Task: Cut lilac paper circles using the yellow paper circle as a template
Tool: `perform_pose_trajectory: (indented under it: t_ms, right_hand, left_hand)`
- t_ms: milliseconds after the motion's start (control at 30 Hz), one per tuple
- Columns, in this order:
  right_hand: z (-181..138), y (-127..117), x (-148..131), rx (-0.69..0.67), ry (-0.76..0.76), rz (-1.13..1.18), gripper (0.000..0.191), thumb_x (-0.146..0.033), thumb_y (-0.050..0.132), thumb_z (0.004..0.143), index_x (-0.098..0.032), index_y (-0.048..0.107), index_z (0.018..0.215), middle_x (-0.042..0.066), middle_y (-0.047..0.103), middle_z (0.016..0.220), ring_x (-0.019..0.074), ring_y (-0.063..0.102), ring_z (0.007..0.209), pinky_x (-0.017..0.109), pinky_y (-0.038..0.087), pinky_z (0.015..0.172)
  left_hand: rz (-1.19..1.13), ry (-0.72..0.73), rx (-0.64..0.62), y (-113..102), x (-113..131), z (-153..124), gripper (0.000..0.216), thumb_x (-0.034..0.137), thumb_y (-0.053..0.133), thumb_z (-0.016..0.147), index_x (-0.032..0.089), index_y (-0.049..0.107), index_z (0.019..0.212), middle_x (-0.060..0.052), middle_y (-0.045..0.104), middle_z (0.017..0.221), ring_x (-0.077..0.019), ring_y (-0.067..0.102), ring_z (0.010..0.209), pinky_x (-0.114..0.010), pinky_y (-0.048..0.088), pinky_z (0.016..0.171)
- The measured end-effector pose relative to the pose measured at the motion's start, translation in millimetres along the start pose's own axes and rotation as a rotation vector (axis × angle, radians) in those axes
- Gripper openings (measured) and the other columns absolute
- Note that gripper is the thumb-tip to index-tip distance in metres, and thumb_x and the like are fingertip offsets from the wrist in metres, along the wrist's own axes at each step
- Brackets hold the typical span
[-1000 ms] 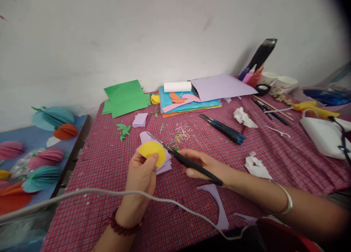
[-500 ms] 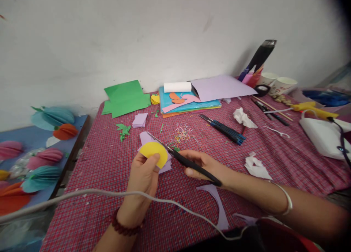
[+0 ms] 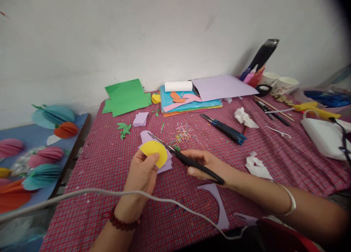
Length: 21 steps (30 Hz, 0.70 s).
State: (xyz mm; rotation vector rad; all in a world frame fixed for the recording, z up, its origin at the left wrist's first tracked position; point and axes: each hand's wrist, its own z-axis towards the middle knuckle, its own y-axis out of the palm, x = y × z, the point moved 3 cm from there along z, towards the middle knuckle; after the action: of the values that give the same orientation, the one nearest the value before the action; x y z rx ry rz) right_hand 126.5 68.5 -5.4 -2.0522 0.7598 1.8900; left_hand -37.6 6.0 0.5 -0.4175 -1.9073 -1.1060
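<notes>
My left hand (image 3: 141, 177) pinches a yellow paper circle (image 3: 153, 151) stacked on lilac paper (image 3: 164, 165), held just above the red checked tablecloth (image 3: 109, 179). My right hand (image 3: 204, 163) grips black-handled scissors (image 3: 186, 159). Their blades run up and left along the circle's upper right edge, between the yellow and the lilac sheets. A lilac offcut (image 3: 218, 202) lies on the cloth below my right wrist.
Green paper (image 3: 124, 96), a stack of coloured sheets (image 3: 192, 98) with a white roll, blue-handled tools (image 3: 227, 129), crumpled tissues (image 3: 256, 166), cups (image 3: 286, 84), a glue gun (image 3: 315, 109) and a white bag (image 3: 323, 135) sit farther back and right. Paper fruit shapes (image 3: 41, 164) lie left. A grey cable (image 3: 82, 195) crosses in front.
Hands, circle and scissors keep almost the same pose; only a slight shift of the view.
</notes>
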Motion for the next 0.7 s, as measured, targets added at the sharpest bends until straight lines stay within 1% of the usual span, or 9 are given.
perform_pose_trajectory:
  t_ms: [100,300,467,567,700]
  right_hand:
    - [-0.8,-1.8,-0.4,-0.01,-0.01,-0.017,0.046,-0.04,0.075,0.072,-0.017,0.064,0.11,-0.001,0.053,0.076,0.0079,0.041,0.062,0.022,0.036,0.056]
    - [-2.3,-3.9,-1.5,-0.012,0.002,-0.037,0.047,-0.041,0.074,0.072,-0.016,0.065,0.11,0.0,0.057,0.081,0.0089,0.045,0.065,0.023,0.039,0.06]
    - [-2.4,-5.2,-3.5,-0.032,-0.001,-0.073,0.047,-0.042,0.073,0.073,-0.017,0.064,0.112,0.0,0.057,0.08,0.0084,0.042,0.063,0.022,0.037,0.057]
    - [-2.8,-6.5,-4.5,-0.046,-0.007,-0.087,0.049,-0.044,0.072,0.073,-0.018,0.062,0.113,-0.002,0.053,0.076,0.0076,0.038,0.06,0.021,0.033,0.053]
    - [-4.7,-8.6,-4.2,-0.091,0.017,-0.089,0.049,-0.046,0.07,0.076,-0.017,0.061,0.115,-0.005,0.043,0.067,0.0056,0.031,0.053,0.019,0.027,0.047]
  left_hand:
    - [0.03,0.014,-0.025,-0.7,1.2,1.7,0.017,0.01,0.075,0.055,0.016,0.066,0.068,-0.001,0.068,0.067,-0.0108,0.062,0.058,-0.022,0.053,0.059]
    - [0.033,0.017,-0.06,-1.4,0.8,2.7,0.018,0.01,0.075,0.055,0.016,0.068,0.07,-0.001,0.068,0.068,-0.0108,0.064,0.06,-0.021,0.054,0.061]
    - [0.014,-0.014,-0.066,-2.6,2.0,3.0,0.019,0.01,0.076,0.052,0.016,0.07,0.069,-0.001,0.069,0.068,-0.0112,0.064,0.062,-0.02,0.054,0.062]
    - [0.014,-0.039,-0.078,-5.1,3.7,4.1,0.02,0.009,0.077,0.051,0.015,0.07,0.069,-0.002,0.069,0.067,-0.0116,0.064,0.061,-0.02,0.054,0.06]
    - [0.029,-0.085,-0.109,-7.2,5.5,4.7,0.022,0.008,0.076,0.051,0.015,0.07,0.071,-0.003,0.069,0.066,-0.0122,0.064,0.059,-0.021,0.054,0.058]
